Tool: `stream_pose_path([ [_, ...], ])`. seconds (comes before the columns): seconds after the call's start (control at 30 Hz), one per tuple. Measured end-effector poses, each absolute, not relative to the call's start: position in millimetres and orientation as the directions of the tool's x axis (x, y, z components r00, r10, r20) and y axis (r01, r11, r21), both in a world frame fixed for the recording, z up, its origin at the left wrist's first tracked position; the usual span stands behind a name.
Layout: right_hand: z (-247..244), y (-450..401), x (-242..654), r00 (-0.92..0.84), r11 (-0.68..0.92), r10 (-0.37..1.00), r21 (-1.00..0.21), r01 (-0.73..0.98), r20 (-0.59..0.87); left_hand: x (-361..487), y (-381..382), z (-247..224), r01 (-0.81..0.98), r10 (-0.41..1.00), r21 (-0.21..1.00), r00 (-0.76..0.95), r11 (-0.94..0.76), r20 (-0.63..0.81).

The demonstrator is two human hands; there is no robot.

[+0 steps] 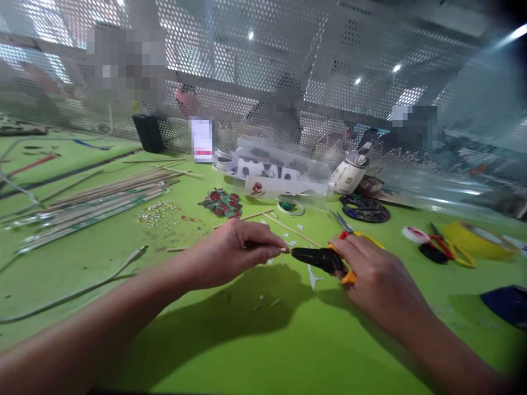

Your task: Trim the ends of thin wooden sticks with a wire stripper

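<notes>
My left hand (230, 249) is closed in a pinch at the middle of the view. A small pale tip, like the end of a thin wooden stick (285, 250), pokes out between thumb and forefinger; the rest of it is hidden. My right hand (376, 274) grips the orange handles of black-bladed scissors (313, 258). Their blades point left and look nearly closed, with the point right beside the pale tip. Whether they touch, I cannot tell. Thin sticks (292, 229) and white paper scraps (313, 278) lie on the green table (255, 351) around both hands.
At left lie bundled sticks (102, 192), gold bits (158, 213) and a white cable (102, 280). Red flower cutouts (222, 203), a lit phone (202, 140) and a clear plastic roll (284, 159) are behind. Rightward are a palette (365, 209), yellow tape (480, 240) and more scissors (447, 247).
</notes>
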State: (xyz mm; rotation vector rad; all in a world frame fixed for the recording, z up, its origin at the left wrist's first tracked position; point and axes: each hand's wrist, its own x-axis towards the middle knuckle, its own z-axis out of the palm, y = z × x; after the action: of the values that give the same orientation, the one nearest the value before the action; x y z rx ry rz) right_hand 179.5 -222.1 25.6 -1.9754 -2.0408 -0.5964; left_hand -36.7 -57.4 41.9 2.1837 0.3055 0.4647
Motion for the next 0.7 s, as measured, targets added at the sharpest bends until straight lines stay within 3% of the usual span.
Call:
stream_pose_path([
  [0.7, 68.5, -232.9, 165.4, -0.162, 0.014, 0.859, 0.294, 0.956, 0.486, -43.4, -56.6, 44.8, -0.151, 0.225, 0.804, 0.916, -0.575, 0.332],
])
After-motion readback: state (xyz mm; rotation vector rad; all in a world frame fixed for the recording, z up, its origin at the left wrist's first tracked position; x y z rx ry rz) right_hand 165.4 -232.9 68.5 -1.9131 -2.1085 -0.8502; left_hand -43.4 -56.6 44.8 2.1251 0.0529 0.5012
